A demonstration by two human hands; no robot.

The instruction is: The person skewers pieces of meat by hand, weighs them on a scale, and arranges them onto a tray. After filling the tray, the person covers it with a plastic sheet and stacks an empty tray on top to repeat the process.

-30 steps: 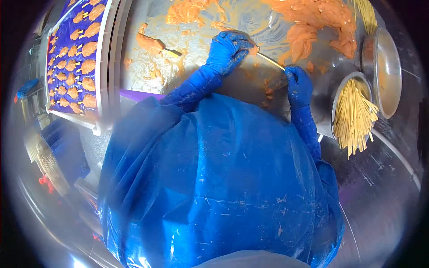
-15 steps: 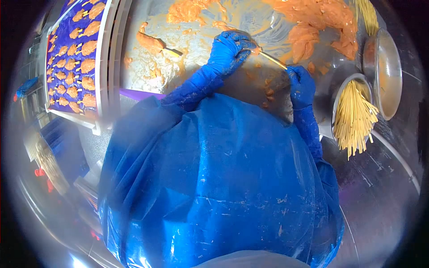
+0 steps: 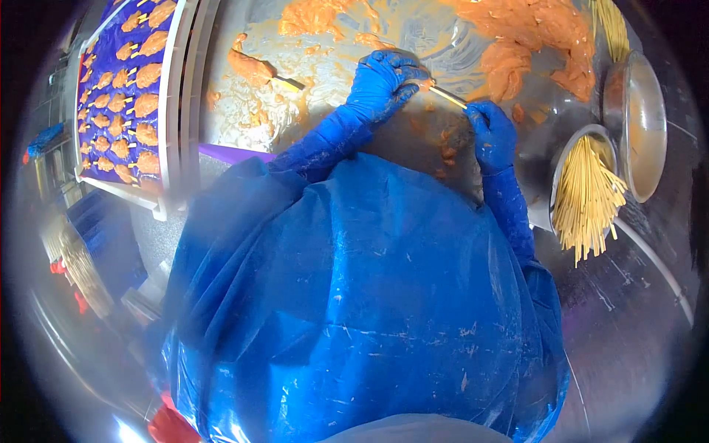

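Note:
My left hand (image 3: 380,83), in a blue glove, is closed around a piece of orange marinated meat (image 3: 425,84), most of it hidden by the fingers. A wooden skewer (image 3: 448,97) runs from that meat to my right hand (image 3: 492,134), also gloved in blue, whose fingers pinch its far end. To the left of my hands, a finished-looking strip of meat (image 3: 251,68) lies on the metal table (image 3: 325,136) with a skewer (image 3: 286,83) sticking out of it.
Loose marinated meat (image 3: 532,37) is heaped at the back right, with a smaller heap (image 3: 310,16) at back centre. Skewers (image 3: 588,196) fill a metal container at right, beside a bowl (image 3: 646,125). At left, a white-framed tray (image 3: 171,96) holds rows of skewered meat.
My right hand has shifted slightly left, towards my left hand, and less of the skewer shows between them. Something red has appeared at the lower left.

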